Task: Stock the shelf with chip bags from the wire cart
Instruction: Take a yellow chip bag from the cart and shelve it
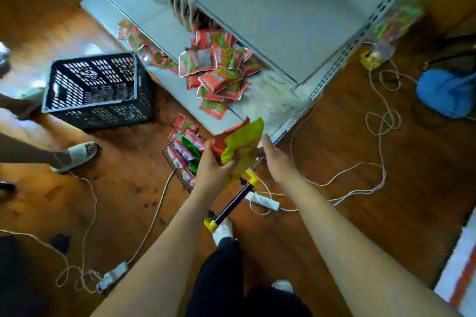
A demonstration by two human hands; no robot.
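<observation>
My left hand (213, 170) grips a bunch of chip bags (240, 143), yellow-green on top and red beneath, held above the floor. My right hand (274, 159) touches the right edge of the same bunch. Below my left hand sits the wire cart (180, 162), a small wire basket on the floor holding red-and-white and green bags. The white shelf (170, 41) runs from the top left to the centre, and a loose pile of red bags (219, 72) lies on its bottom board.
A black plastic crate (99, 90) stands on the floor left of the shelf. Another person's feet in white sandals (77, 156) are at the left. Cords, power strips (262, 201) and a yellow-and-black hand pump (231, 203) lie on the wooden floor. A blue object (445, 92) sits at the right.
</observation>
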